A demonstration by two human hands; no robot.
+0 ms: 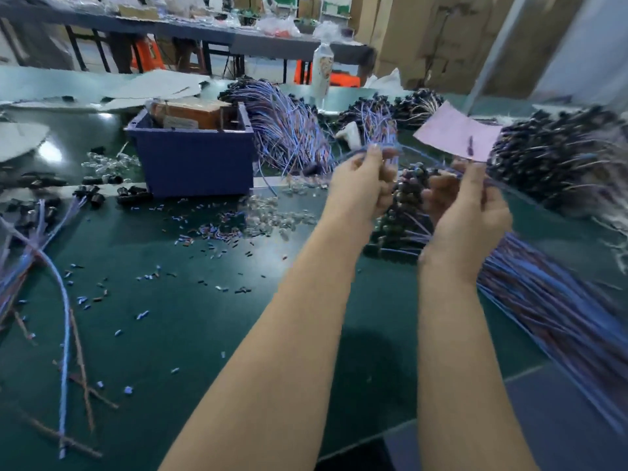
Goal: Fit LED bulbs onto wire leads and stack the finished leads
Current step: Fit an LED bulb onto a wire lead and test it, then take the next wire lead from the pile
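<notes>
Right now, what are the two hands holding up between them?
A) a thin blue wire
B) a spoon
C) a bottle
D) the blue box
A: the left hand and the right hand both pinch a thin blue wire stretched between them above the green table; the bottle and blue box stand untouched farther back.
</notes>
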